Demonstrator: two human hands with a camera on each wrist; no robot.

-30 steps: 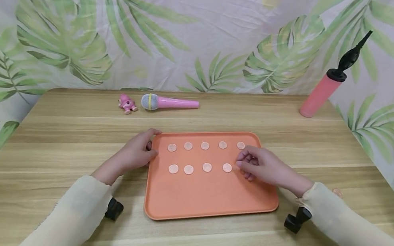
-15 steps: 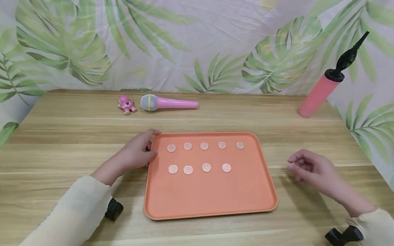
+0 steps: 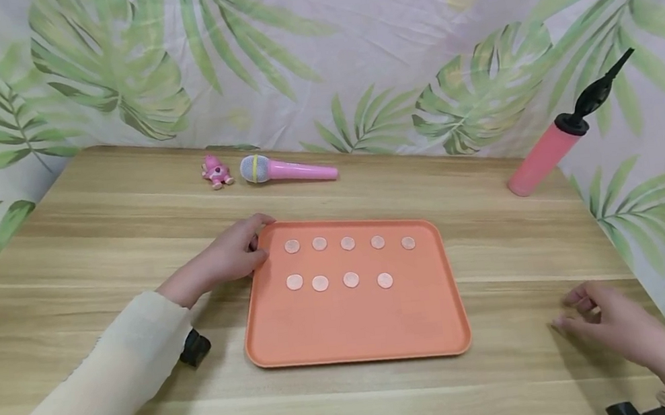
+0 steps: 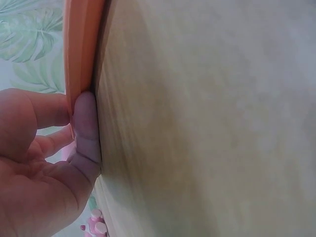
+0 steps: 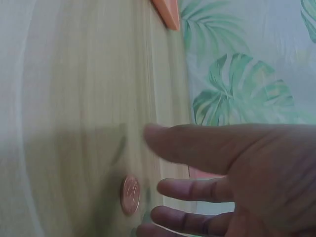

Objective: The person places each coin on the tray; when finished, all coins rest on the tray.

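Note:
An orange tray (image 3: 345,328) lies on the table, with several copper coins (image 3: 351,280) set in two rows; the nearer row is shorter. At the tray's far left corner my left hand (image 3: 230,252) holds the rim between thumb and fingers. The left wrist view shows the thumb (image 4: 87,116) pressed on the side of the tray's wall (image 4: 81,49). Far right of the tray, my right hand (image 3: 615,326) hovers over the table with thumb and fingers apart. A loose coin (image 5: 130,194) rests below its fingertips in the right wrist view; the head view hides it behind the hand.
Along the table's back are a pink toy figure (image 3: 217,172) and a pink toy microphone (image 3: 298,170). A pink pump (image 3: 546,156) with a black nozzle stands at the back right. Behind the table hangs a leaf-print cloth (image 3: 364,48).
My right hand has left the tray and travelled right and toward me, out over the table. The coins and my left hand stay where they were.

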